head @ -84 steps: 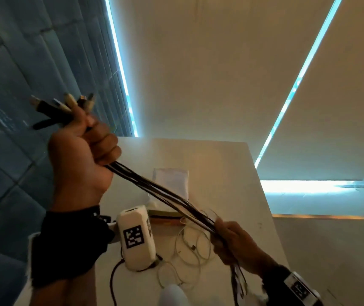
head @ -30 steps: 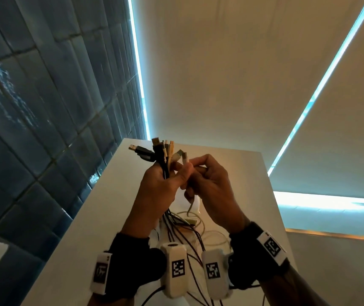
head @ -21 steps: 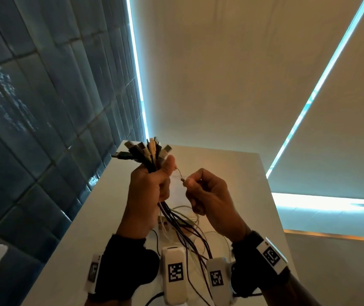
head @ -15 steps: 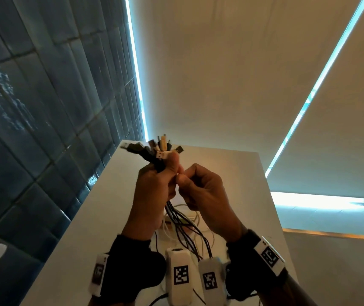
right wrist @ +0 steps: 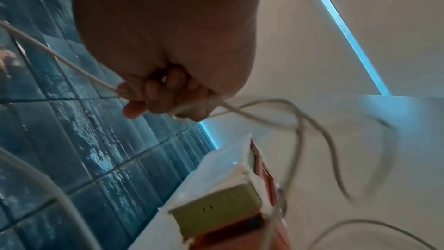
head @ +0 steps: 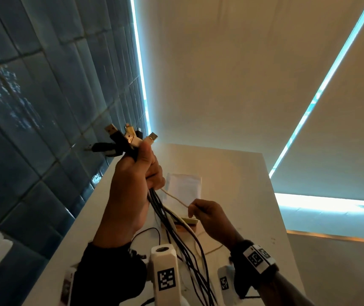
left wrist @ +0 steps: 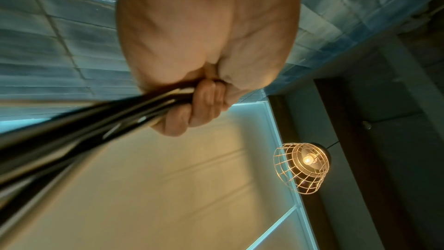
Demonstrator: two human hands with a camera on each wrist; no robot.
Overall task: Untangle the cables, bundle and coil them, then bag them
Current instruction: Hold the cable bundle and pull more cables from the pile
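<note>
Two hands: both are busy with the cables.
Left hand: the left hand (head: 132,182) is a tight fist round the cable bunch (head: 183,244), held up high over the counter (head: 238,186).
Plugs: the plugs (head: 123,140) stick out of the top of the left hand like a little fan.
Bunch: the dark cords hang down from the left hand to the counter, close together.
Right hand: the right hand (head: 209,219) pinches one thin white cable (head: 174,198) with curled fingers (right wrist: 153,90).
White cable: it runs tight from the left hand down to the right hand, off to the side of the bunch.
What changed: half a second ago the right hand was up beside the left hand, touching it near the plugs. Now it is lower, and the white cable is stretched between the two hands.
What it means: the white cable's plug end looks to be in the bunch now, and the right hand looks to be smoothing the cord straight. That is a guess.
Task so far: the plug ends are gathered, but the cords are not coiled yet.
Bag: a flat white bag (head: 184,188) lies on the counter behind the left hand, with nothing in it that shows.
Box: a small box (right wrist: 223,202) sits on the counter below the right hand.
Watch out: loose white loops (right wrist: 312,124) lie beside the box and could snag.
</note>
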